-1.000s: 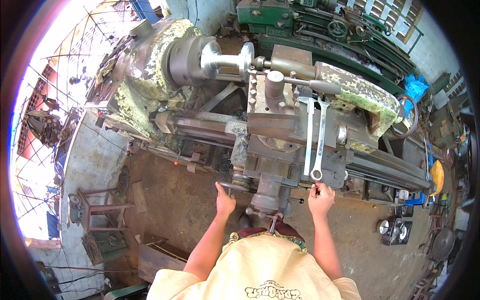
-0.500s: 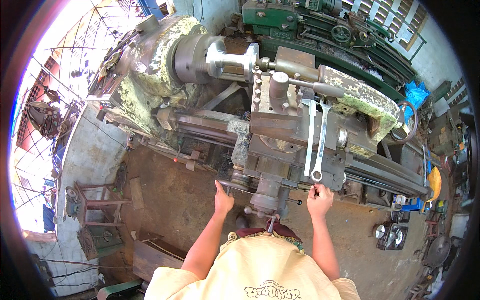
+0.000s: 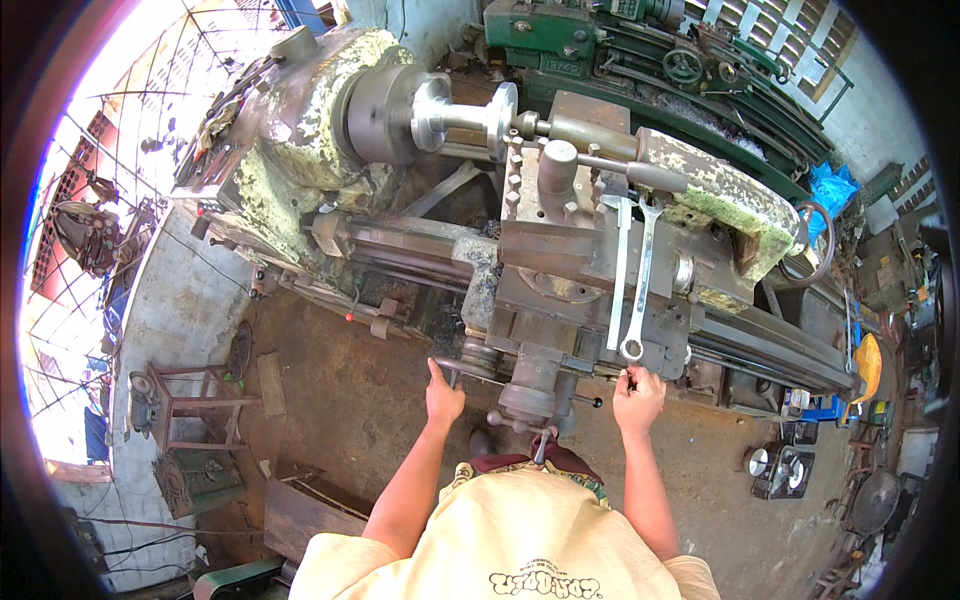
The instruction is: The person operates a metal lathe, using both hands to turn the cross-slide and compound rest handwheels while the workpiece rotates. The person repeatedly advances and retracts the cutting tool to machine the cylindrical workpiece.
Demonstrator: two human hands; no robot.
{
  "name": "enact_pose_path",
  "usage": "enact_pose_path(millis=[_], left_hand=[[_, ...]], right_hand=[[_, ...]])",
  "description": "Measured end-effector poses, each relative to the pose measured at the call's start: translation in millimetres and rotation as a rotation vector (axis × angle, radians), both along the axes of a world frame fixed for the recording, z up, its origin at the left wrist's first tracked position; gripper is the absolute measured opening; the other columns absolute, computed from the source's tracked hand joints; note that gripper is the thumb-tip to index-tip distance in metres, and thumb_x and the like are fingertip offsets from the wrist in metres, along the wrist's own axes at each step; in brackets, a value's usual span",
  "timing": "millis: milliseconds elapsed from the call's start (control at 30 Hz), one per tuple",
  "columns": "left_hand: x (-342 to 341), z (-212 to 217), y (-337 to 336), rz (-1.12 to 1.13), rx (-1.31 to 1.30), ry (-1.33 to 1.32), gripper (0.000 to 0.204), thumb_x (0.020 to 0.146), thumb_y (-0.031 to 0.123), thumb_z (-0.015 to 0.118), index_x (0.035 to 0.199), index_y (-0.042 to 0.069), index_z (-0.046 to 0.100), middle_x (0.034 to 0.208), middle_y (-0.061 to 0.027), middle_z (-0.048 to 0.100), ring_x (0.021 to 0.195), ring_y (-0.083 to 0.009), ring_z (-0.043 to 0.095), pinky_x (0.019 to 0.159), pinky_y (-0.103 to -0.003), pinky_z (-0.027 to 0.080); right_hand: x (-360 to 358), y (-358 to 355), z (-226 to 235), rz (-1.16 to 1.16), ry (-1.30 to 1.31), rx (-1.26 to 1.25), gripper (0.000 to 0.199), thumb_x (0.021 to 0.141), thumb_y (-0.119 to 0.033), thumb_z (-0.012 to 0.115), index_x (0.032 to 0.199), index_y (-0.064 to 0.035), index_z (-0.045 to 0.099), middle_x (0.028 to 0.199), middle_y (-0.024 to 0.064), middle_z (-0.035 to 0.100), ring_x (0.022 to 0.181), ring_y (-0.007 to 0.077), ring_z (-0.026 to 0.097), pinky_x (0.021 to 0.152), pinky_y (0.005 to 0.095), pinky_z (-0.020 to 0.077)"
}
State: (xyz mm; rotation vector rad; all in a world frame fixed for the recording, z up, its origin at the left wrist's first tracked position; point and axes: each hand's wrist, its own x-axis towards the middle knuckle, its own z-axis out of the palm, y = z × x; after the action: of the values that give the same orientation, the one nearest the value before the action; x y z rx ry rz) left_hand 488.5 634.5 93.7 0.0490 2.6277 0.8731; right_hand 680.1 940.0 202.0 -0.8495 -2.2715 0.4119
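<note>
Both hands on the lathe carriage [image 3: 590, 290] controls
Left hand [image 3: 443, 393] wraps the handwheel [image 3: 462, 368]; right hand [image 3: 638, 397] closes on a small handle, below two spanners [image 3: 630, 275].

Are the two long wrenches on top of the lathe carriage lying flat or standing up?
Lying flat. Both wrenches rest side by side along the top of the carriage, ring ends toward the person.

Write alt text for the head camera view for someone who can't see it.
Seen from above, a person stands at a large worn lathe, left hand on a handwheel and right hand on a control at the carriage front. Two wrenches lie on the carriage, and a shiny metal workpiece sits in the chuck.
</note>
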Motion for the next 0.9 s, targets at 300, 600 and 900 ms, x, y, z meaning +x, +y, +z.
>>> enact_pose_path(millis=[300, 600, 900], left_hand=[[-1.7, 2.3, 0.0, 0.015, 0.009, -0.033, 0.096, 0.084, 0.013, 0.067, 0.159, 0.000, 0.009, 0.128, -0.0299, 0.061, 0.118, -0.0447, 0.060, 0.103, -0.047, 0.047], [-3.8, 6.8, -1.0, 0.005, -0.004, -0.069, 0.094, 0.085, 0.014, 0.066, 0.158, -0.002, 0.009, 0.127, -0.0295, 0.062, 0.118, -0.0438, 0.060, 0.103, -0.047, 0.047], [-5.7, 1.8, -2.7, 0.006, -0.001, -0.078, 0.094, 0.085, 0.014, 0.067, 0.158, -0.002, 0.010, 0.128, -0.0288, 0.062, 0.119, -0.0429, 0.060, 0.105, -0.045, 0.046]], right_hand=[[-0.5, -0.3, 0.1, -0.004, 0.005, 0.005, 0.010, 0.079, -0.010, 0.075, 0.082, -0.0076, 0.065, 0.065, 0.0049, 0.059, 0.068, 0.0272, 0.058, 0.070, 0.0412, 0.0436], [-0.3, -1.1, 1.8, -0.002, 0.003, 0.006, 0.010, 0.079, -0.009, 0.074, 0.082, -0.0076, 0.065, 0.064, 0.0045, 0.058, 0.068, 0.0271, 0.058, 0.070, 0.0408, 0.0433], [0.9, 1.0, -1.8, 0.004, -0.004, -0.004, 0.009, 0.079, -0.009, 0.074, 0.083, -0.0071, 0.066, 0.067, 0.0055, 0.060, 0.069, 0.0270, 0.059, 0.072, 0.0404, 0.0443]])
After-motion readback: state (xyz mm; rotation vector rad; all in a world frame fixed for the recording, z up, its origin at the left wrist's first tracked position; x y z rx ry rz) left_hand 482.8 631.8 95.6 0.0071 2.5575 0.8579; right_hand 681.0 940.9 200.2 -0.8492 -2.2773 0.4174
